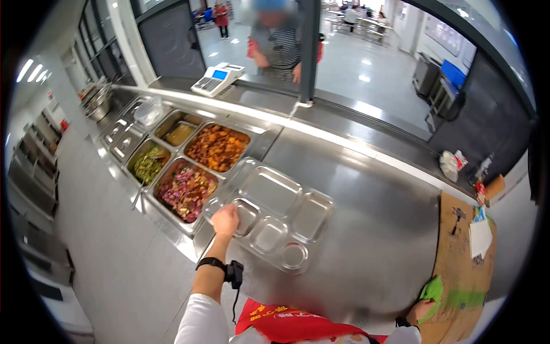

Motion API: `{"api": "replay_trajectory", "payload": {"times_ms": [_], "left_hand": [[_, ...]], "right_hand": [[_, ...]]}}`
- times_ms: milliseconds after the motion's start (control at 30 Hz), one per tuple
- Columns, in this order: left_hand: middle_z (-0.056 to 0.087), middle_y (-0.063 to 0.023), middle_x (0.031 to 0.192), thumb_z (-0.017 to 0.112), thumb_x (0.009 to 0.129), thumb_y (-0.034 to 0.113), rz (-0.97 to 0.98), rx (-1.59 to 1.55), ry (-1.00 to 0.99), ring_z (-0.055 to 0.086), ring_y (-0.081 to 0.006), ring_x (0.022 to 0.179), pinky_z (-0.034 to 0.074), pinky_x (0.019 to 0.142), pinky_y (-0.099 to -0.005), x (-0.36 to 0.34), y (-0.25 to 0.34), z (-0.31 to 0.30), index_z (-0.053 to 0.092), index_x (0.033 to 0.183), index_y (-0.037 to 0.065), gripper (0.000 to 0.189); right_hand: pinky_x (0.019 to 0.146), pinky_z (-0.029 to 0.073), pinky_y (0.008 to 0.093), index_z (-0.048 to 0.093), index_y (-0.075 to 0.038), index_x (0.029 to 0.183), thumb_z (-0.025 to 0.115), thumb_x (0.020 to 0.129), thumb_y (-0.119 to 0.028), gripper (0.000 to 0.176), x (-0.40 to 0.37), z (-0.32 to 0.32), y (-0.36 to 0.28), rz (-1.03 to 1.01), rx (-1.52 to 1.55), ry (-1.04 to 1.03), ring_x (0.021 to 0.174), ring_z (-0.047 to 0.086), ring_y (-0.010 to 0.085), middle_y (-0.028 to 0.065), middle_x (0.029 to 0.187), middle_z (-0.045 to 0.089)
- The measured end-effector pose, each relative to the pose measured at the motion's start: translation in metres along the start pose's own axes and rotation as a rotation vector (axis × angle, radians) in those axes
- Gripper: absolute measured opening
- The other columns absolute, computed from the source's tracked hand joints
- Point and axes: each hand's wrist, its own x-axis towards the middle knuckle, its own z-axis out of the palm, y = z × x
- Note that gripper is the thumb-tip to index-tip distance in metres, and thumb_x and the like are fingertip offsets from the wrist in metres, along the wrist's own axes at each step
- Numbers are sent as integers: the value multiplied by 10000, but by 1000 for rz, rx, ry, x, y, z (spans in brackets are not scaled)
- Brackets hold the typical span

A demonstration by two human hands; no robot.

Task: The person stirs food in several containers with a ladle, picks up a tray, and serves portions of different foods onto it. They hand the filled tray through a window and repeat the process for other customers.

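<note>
Fingers of the left hand (225, 221) curl in a nearly closed pinch over the near-left rim of the divided steel tray (272, 192), which lies on the stainless counter (369, 229) just beside the food pans, and I can't see the thumb well enough to judge how firm the hold is. That single-edge grip worries me most: from one side, I'd expect the far compartments to sag or swing if the rim slips. The tray's upper-left end also sits close to the orange-and-brown dish (217, 148) and the purple onion mix (186, 192), so a small sideways drift could knock a pan lip or dip the edge into food. I also note the black cable (235, 304) dangling from the wrist device (234, 274); it might snag on the counter edge. Well off to the other side, the right hand (423, 311) touches a green cloth (432, 291) by the cardboard (452, 246); its fingers are partly hidden, so I can't tell how far they close, and it gives the tray no support, leaving any tilt to the left alone.
</note>
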Motion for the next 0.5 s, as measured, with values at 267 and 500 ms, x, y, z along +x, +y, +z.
{"api": "replay_trajectory", "payload": {"times_ms": [267,500], "left_hand": [[605,-84,699,532,766,157,-22,6,-18,607,-310,674,474,593,-431,5,-9,2,592,702,117,96],[607,-77,711,531,766,141,-35,-38,-38,603,-303,682,469,598,-420,3,-1,-2,582,699,115,89]], "right_hand": [[755,460,426,460,2,1178,392,943,-201,318,14,34,28,-168,-158,111,884,578,397,227,1044,574],[727,446,430,468,16,1110,357,964,-203,286,14,23,28,-48,13,59,860,553,394,234,986,553]]}}
